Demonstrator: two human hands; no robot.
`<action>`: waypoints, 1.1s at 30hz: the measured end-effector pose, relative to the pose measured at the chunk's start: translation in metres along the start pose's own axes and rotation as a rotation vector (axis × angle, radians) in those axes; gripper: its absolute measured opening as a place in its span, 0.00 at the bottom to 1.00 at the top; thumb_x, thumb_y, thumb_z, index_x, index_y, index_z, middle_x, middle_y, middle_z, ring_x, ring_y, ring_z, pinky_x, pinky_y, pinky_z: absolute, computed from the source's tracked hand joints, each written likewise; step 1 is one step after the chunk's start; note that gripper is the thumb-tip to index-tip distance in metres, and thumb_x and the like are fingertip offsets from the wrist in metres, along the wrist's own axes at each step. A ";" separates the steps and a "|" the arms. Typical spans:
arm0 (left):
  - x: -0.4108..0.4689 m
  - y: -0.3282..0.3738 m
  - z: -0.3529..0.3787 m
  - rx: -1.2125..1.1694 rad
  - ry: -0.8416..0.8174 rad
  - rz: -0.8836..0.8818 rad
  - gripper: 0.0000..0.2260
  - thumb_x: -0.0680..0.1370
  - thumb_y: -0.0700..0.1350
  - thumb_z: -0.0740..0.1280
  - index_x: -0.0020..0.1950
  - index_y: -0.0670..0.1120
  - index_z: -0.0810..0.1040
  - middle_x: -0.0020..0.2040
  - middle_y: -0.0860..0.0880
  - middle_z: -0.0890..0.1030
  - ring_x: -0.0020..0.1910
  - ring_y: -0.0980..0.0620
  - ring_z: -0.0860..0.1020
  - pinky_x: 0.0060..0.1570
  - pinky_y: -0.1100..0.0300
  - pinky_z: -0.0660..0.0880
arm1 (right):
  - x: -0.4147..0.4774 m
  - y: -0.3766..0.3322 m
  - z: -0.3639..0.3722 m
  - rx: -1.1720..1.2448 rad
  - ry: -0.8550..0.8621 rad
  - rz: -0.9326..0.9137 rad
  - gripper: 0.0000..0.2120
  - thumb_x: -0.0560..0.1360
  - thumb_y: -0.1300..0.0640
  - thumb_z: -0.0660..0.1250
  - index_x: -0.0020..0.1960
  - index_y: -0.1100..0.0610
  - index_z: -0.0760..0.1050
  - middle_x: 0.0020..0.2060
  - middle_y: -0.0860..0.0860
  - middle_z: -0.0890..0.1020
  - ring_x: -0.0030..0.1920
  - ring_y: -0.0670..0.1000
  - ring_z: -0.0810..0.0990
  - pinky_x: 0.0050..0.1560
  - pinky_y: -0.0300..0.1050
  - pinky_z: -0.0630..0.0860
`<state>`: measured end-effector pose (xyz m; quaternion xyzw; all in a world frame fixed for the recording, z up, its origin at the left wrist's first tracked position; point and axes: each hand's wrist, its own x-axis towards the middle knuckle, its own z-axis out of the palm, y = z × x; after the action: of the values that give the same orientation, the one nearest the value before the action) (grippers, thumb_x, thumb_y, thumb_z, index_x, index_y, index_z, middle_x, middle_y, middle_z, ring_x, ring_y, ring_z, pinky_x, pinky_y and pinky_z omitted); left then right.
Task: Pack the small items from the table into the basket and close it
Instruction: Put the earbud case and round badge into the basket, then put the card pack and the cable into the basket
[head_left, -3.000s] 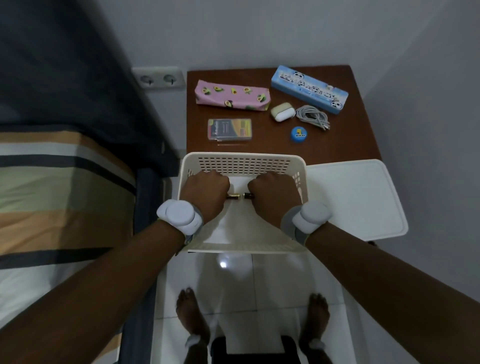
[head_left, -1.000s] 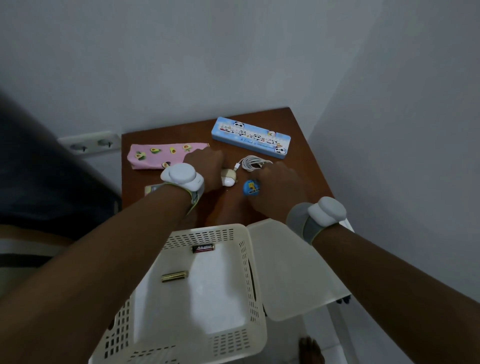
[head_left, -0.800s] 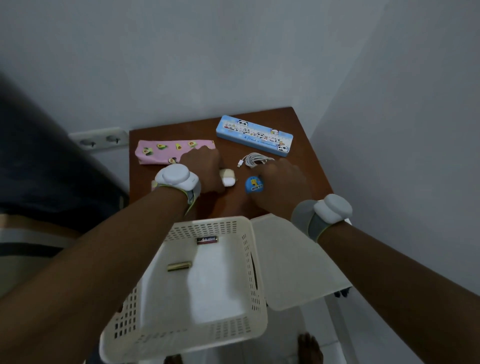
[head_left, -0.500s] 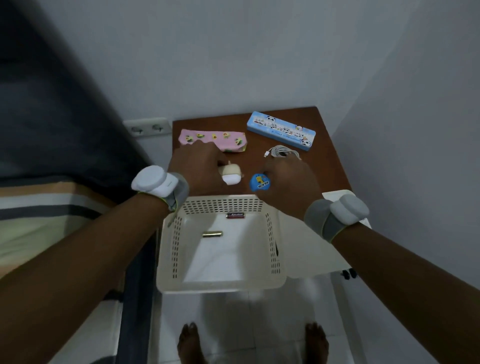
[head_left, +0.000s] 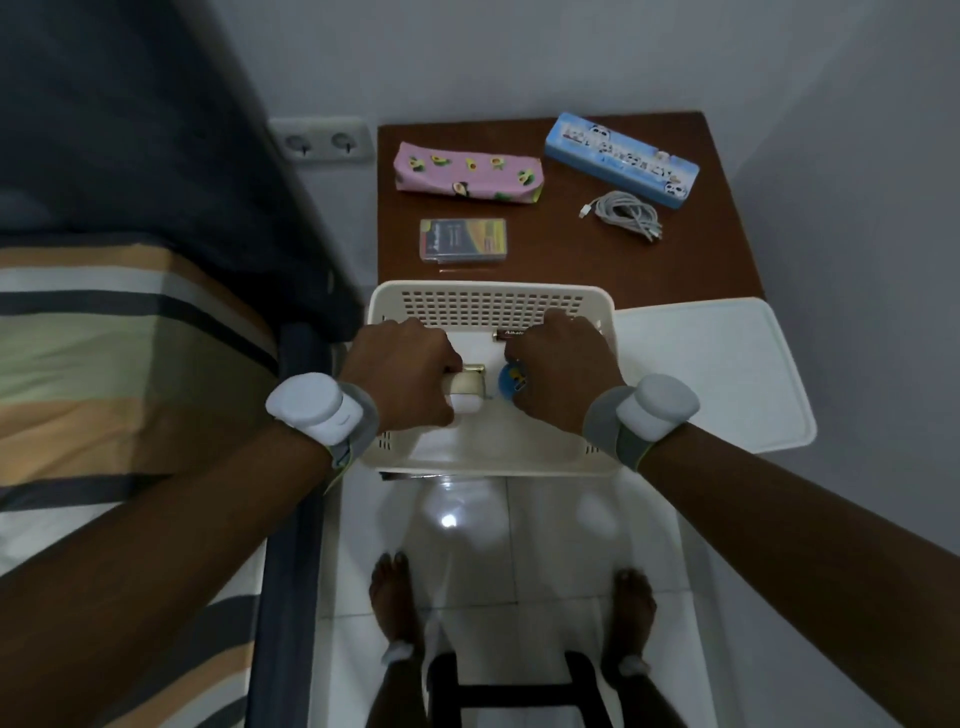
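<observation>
The cream basket (head_left: 491, 304) stands at the near edge of the brown table (head_left: 561, 249), its white lid (head_left: 711, 364) lying open to the right. Both hands are inside the basket. My left hand (head_left: 402, 376) grips the white and beige earbuds case (head_left: 465, 392). My right hand (head_left: 563, 376) holds the small round blue item (head_left: 511, 384). Two batteries lie on the basket floor: one black (head_left: 509, 335), one gold (head_left: 475, 369), both partly hidden by the hands.
On the table behind the basket lie a pink avocado-print pouch (head_left: 467, 171), a blue panda pencil box (head_left: 621, 158), a coiled white cable (head_left: 626, 213) and a clear card box (head_left: 462, 239). A striped bed (head_left: 130, 332) borders the left; walls close the right.
Both hands lifted the earbuds case and the blue round item off the table and brought them down into the basket. The camera tilted down toward the basket.
</observation>
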<state>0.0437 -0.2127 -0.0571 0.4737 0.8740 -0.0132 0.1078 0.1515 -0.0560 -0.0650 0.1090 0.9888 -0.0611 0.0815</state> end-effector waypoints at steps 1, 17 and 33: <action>-0.003 -0.001 0.005 0.007 -0.011 0.006 0.20 0.61 0.60 0.73 0.52 0.59 0.85 0.42 0.51 0.85 0.41 0.48 0.80 0.37 0.60 0.64 | -0.001 -0.001 0.003 -0.008 -0.001 0.000 0.16 0.69 0.53 0.74 0.56 0.55 0.83 0.54 0.56 0.83 0.57 0.58 0.78 0.56 0.50 0.75; 0.002 0.011 -0.018 0.082 0.078 0.008 0.19 0.67 0.61 0.73 0.54 0.55 0.85 0.48 0.50 0.86 0.47 0.46 0.83 0.41 0.57 0.73 | -0.003 0.011 -0.031 -0.063 0.038 -0.016 0.21 0.69 0.44 0.72 0.60 0.50 0.80 0.55 0.51 0.82 0.59 0.56 0.74 0.57 0.53 0.69; 0.144 0.007 -0.080 0.071 0.187 -0.030 0.17 0.66 0.62 0.71 0.45 0.51 0.84 0.45 0.47 0.85 0.47 0.43 0.81 0.46 0.53 0.74 | 0.076 0.124 -0.086 -0.054 0.177 0.336 0.17 0.72 0.46 0.66 0.58 0.51 0.80 0.55 0.53 0.83 0.56 0.57 0.78 0.51 0.50 0.75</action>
<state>-0.0409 -0.0804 -0.0074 0.4632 0.8862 -0.0012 0.0087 0.0931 0.0915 -0.0069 0.2754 0.9613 -0.0102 0.0064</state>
